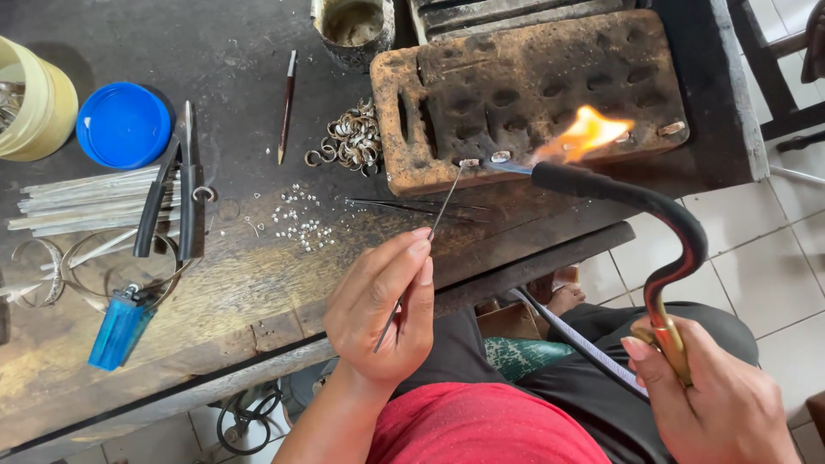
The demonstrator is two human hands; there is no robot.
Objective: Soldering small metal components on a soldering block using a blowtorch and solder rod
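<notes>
At the far left of your worktop (258,283) stands a pale yellow tub (39,107), with a blue round lid (123,125) lying just beside it. Below them lies a bundle of thin metal rods (82,202), and black-handled pliers (172,193) rest across the rods' right ends. Nearer you are a few wire hoops (51,266) and a blue lighter (119,326) close to the worktop's front edge. Further right, a slim brown-handled tool (286,107) lies upright in the picture, next to a heap of curled metal rings (351,139). Tiny silver beads (301,222) are scattered on the wood below that heap, and dark tweezers (412,206) lie flat to their right.

Your left hand (382,314) has its grip closed on a thin metal probe (430,232), pinched between thumb and fingertips. The probe slants up and right, and its tip reaches a small pale piece (470,161) at the front edge of the charred, pitted block (533,94). A second small piece (500,156) sits just beside the first, and another (672,128) lies near the block's right end.

Your right hand (722,399) has its grip wrapped round the brass handle of a torch (666,249). The torch's black neck curves up and left to the block, and its orange flame (584,133) burns over the block's front, just right of the two small pieces. A dirty metal cup (354,30) stands behind the block's left corner.
</notes>
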